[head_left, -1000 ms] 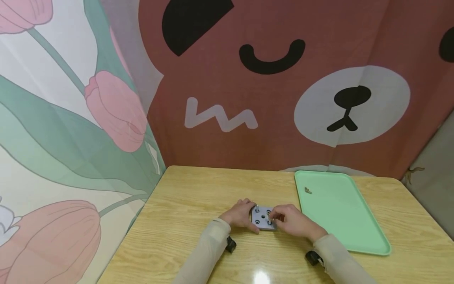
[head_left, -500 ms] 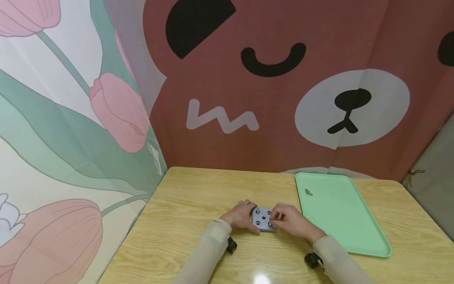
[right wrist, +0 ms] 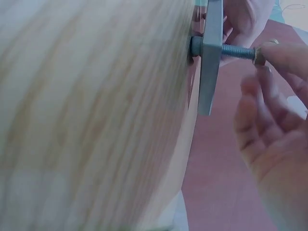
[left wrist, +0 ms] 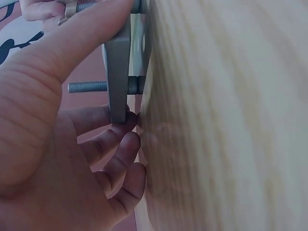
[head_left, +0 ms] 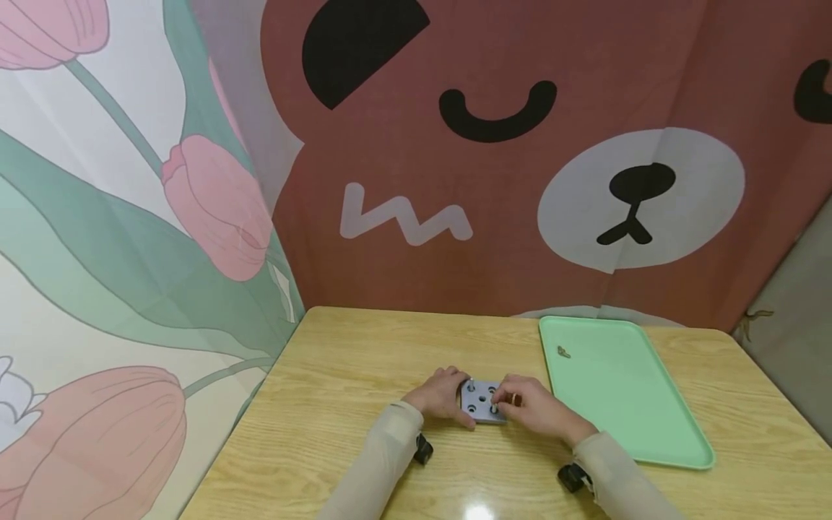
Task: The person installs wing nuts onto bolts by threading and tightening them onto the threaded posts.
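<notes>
A grey metal plate [head_left: 479,417] with several holes lies between the hands. My left hand [head_left: 438,393] grips its left side, thumb on the near edge and fingers round the far one. In the left wrist view, a threaded bolt [left wrist: 89,87] pokes up through the plate, its head underneath against the table. A second bolt [right wrist: 238,51] shows in the right wrist view. On its tip sits a brass wing nut [right wrist: 260,56], which my right hand [head_left: 536,412] pinches between thumb and fingers. The plate stands raised on the bolt heads.
A light green tray [head_left: 627,404] lies to the right on the wooden table [head_left: 364,347]. Small brass wing nuts [head_left: 563,352] are in its far left corner. A patterned cloth [head_left: 390,274] hangs behind the table.
My right fingers have shifted slightly round the wing nut at the bolt's tip. The left hand and plate stay in place; the head view has tilted a little.
</notes>
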Demonstrator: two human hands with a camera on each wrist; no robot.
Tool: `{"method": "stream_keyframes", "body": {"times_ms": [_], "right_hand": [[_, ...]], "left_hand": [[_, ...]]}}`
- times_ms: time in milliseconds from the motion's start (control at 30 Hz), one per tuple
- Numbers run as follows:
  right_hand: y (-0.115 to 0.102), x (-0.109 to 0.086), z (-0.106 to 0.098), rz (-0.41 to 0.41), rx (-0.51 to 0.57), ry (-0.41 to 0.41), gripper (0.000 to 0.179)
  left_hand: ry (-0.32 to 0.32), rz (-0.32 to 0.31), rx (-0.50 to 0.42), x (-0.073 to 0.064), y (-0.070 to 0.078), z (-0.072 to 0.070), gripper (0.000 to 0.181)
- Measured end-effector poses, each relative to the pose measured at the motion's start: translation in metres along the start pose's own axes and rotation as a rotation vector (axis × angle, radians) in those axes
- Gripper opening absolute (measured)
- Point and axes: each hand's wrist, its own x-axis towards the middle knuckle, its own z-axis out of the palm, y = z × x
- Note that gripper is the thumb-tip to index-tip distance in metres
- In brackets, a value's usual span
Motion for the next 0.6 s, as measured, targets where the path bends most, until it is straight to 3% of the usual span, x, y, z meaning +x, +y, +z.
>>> {"method": "stream_keyframes", "body": {"times_ms": [167, 433, 600], "right_hand": [[-0.0014, 0.0023, 0.0002, -0.038, -0.013, 0.02, 0.007], [-0.003, 0.0037, 0.002, 0.116, 0.025, -0.016, 0.016], [-0.0004, 0.0013, 0.0024, 0.152, 0.019, 0.01, 0.009]], "left_hand": [[-0.004, 0.006, 0.006, -0.0002, 0.0005, 0.0, 0.087], [0.005, 0.012, -0.001, -0.0003, -0.001, 0.0002, 0.087], [0.004, 0.006, -0.004, -0.0004, -0.001, 0.0003, 0.087]]}}
